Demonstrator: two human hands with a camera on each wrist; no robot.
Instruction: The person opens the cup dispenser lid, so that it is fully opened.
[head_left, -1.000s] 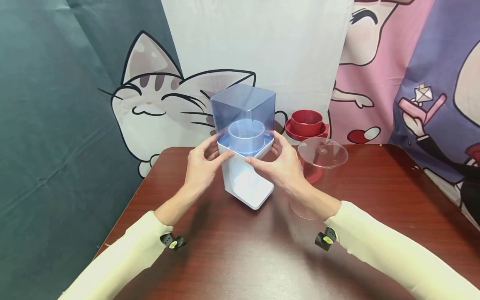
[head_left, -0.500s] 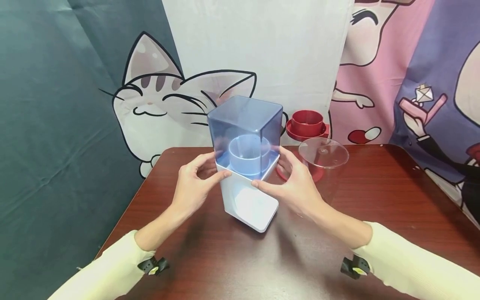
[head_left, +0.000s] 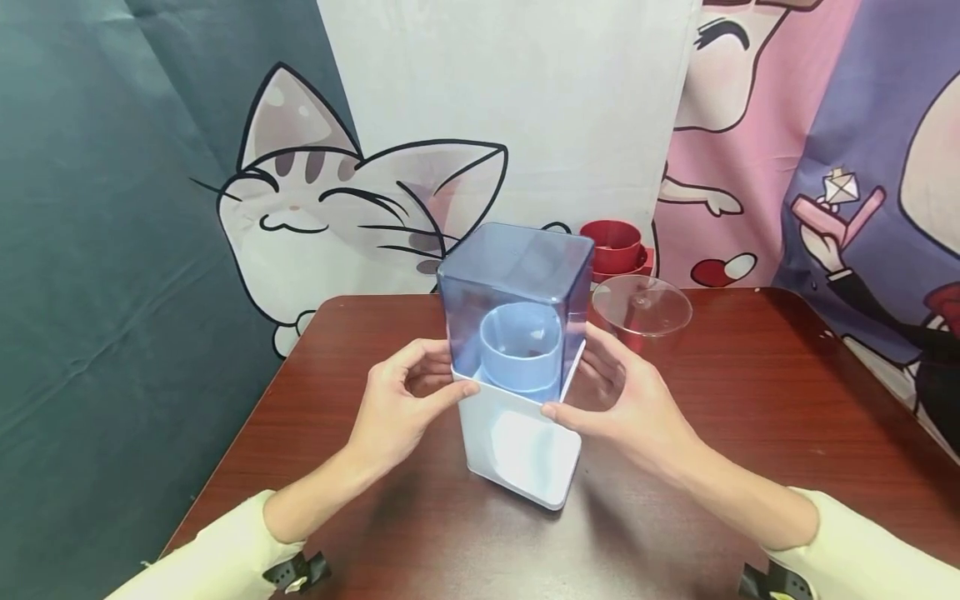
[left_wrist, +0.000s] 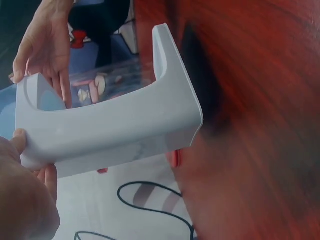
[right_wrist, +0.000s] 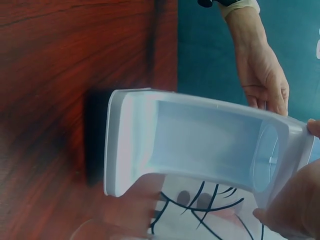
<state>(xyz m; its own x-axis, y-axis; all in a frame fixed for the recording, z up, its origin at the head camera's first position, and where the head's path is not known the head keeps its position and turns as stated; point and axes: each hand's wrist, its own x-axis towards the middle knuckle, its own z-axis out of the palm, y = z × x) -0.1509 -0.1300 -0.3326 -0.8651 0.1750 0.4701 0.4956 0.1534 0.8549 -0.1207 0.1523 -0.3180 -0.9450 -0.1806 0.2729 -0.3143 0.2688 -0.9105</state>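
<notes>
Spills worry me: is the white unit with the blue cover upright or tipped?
Upright or nearly so: the head view shows the white unit with its blue cover on top, foot lowest.

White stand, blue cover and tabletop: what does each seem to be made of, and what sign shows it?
White stand: probably moulded plastic, glossy; rounded corners, bright sheen.
Blue cover: likely shiny tinted plastic; the inner cup shows through.
Tabletop: glossy wood or wood-look laminate; grain, glare.

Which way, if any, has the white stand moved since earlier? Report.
Yes: in the head view, the white stand moved lower and rightward against the cat drawing.
</notes>
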